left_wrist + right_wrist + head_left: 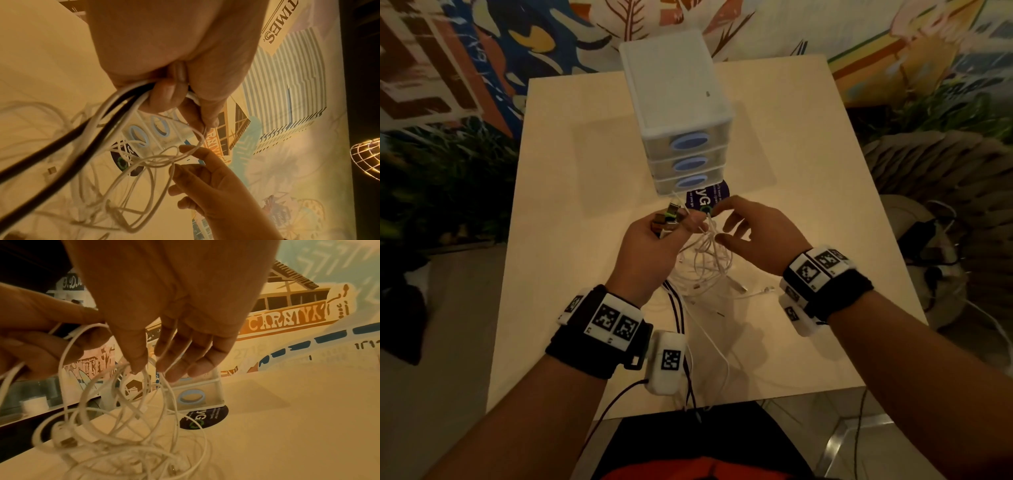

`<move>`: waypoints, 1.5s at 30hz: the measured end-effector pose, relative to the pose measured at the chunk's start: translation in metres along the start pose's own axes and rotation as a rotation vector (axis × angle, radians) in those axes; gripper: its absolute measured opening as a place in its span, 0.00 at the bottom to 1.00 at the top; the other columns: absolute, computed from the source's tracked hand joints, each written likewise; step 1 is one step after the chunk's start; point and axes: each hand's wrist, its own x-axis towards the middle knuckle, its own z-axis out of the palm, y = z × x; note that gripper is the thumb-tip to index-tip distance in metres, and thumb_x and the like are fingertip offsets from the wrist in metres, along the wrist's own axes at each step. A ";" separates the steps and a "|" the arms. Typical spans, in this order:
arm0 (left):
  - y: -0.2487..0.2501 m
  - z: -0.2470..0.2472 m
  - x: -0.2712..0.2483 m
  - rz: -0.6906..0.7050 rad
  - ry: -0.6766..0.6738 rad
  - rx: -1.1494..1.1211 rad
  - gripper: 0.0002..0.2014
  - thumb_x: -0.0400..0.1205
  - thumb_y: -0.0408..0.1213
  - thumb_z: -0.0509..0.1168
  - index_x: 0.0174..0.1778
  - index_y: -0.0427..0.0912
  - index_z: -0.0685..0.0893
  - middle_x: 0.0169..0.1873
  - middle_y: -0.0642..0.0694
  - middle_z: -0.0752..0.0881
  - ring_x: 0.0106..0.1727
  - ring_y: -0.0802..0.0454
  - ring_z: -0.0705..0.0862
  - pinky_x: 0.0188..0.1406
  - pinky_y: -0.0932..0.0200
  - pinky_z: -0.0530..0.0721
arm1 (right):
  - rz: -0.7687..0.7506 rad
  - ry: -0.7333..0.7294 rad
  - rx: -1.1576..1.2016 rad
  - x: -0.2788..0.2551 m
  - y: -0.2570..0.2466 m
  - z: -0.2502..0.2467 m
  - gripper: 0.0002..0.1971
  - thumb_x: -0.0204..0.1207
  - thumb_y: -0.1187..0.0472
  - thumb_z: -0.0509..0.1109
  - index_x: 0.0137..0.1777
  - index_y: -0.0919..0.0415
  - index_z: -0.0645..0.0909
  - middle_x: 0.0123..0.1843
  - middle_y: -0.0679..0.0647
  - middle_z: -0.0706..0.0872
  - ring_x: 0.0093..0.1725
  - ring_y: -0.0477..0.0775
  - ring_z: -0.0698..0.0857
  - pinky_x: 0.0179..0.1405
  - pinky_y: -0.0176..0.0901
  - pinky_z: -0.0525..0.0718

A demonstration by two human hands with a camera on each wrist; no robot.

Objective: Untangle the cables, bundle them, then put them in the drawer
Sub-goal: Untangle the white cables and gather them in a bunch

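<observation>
Black cables [61, 142] under left-wrist view only

Both your forearms reach forward side by side, each with a black wrist strap [599, 337] carrying white marker blocks. Your left hand [650, 245] is raised, back toward you, fingers curled tight in a fist-like grip, thumb pressed in. Your right hand [753, 233] sits just beside it, palm turned left, fingers [180, 352] loose, slightly spread and pointing down, thumb [727, 240] out.
</observation>
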 end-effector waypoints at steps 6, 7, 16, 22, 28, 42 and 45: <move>0.005 -0.001 -0.003 0.004 0.042 -0.058 0.08 0.84 0.38 0.73 0.44 0.37 0.92 0.41 0.46 0.94 0.49 0.57 0.92 0.51 0.71 0.84 | -0.045 0.049 -0.064 -0.001 0.001 -0.004 0.06 0.80 0.48 0.73 0.55 0.42 0.87 0.46 0.40 0.84 0.43 0.44 0.84 0.47 0.46 0.84; 0.006 -0.001 -0.004 0.004 0.057 -0.065 0.07 0.84 0.37 0.72 0.44 0.38 0.92 0.41 0.46 0.94 0.44 0.61 0.92 0.47 0.73 0.84 | -0.056 0.063 -0.071 -0.001 0.001 -0.003 0.06 0.79 0.46 0.74 0.54 0.43 0.87 0.46 0.41 0.83 0.44 0.45 0.84 0.46 0.46 0.83; 0.005 -0.003 -0.001 -0.115 0.070 0.048 0.13 0.88 0.49 0.65 0.61 0.48 0.90 0.48 0.51 0.93 0.27 0.70 0.80 0.35 0.67 0.73 | -0.068 0.118 0.012 -0.004 0.003 -0.017 0.08 0.80 0.44 0.74 0.51 0.47 0.86 0.43 0.40 0.90 0.45 0.40 0.87 0.49 0.37 0.81; 0.003 0.001 -0.001 -0.083 -0.006 0.100 0.10 0.89 0.36 0.66 0.64 0.47 0.88 0.43 0.47 0.94 0.31 0.70 0.84 0.29 0.73 0.75 | -0.085 0.105 0.043 -0.002 -0.001 -0.020 0.08 0.78 0.44 0.76 0.49 0.46 0.87 0.43 0.39 0.90 0.45 0.40 0.87 0.48 0.33 0.79; 0.000 0.002 0.001 -0.068 -0.015 0.064 0.11 0.87 0.34 0.68 0.64 0.46 0.88 0.40 0.47 0.94 0.41 0.63 0.90 0.40 0.71 0.83 | -0.088 0.093 0.058 -0.004 0.001 -0.014 0.07 0.79 0.45 0.76 0.50 0.46 0.86 0.44 0.39 0.90 0.46 0.40 0.87 0.46 0.31 0.77; 0.006 0.006 -0.001 -0.056 -0.007 0.026 0.13 0.86 0.39 0.70 0.67 0.48 0.88 0.33 0.50 0.88 0.23 0.66 0.79 0.24 0.76 0.72 | -0.077 0.080 -0.020 -0.001 0.015 -0.020 0.10 0.79 0.62 0.70 0.51 0.45 0.89 0.53 0.47 0.83 0.50 0.45 0.83 0.53 0.43 0.82; 0.005 0.007 -0.001 -0.053 -0.009 0.012 0.14 0.87 0.38 0.69 0.68 0.47 0.87 0.34 0.47 0.88 0.22 0.66 0.78 0.23 0.77 0.71 | -0.105 0.069 0.009 -0.005 0.010 -0.017 0.10 0.76 0.58 0.74 0.55 0.45 0.89 0.57 0.47 0.83 0.54 0.46 0.82 0.56 0.39 0.78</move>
